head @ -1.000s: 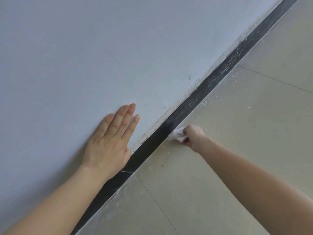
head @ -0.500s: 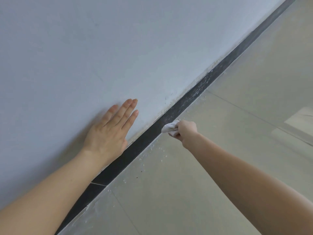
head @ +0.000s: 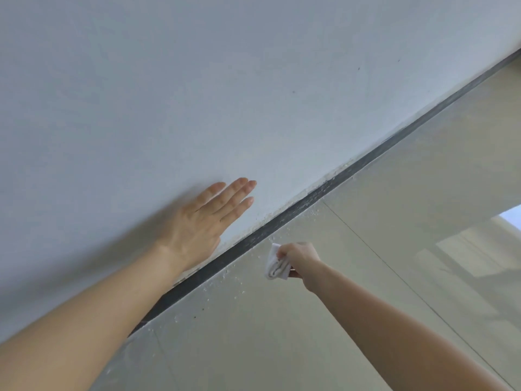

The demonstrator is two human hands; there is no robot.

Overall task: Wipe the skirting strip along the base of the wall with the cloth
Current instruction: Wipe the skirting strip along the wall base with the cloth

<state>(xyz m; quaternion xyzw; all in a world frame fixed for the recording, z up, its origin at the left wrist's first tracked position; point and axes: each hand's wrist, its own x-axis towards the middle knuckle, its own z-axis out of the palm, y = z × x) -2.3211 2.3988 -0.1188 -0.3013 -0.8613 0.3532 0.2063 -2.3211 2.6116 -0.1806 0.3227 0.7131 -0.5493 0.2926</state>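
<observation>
Pale wall [head: 253, 80], one skirting strip [head: 282, 225], one cloth [head: 275, 263]

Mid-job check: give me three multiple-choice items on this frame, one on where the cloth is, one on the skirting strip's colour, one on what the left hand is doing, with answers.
1. Where is the cloth?
A. pressed on the skirting strip
B. off the strip, over the floor
C. on the wall

2. What colour is the skirting strip?
A. white
B. beige
C. dark grey to black

3. What is the left hand doing?
A. lies flat on the wall
B. grips the cloth
C. rests on the floor

Answers: 1 B, the right hand holds the cloth apart from the strip, over floor tile. 2 C, a dark band under the pale wall. 3 A, open palm with fingers spread on the wall.
</observation>
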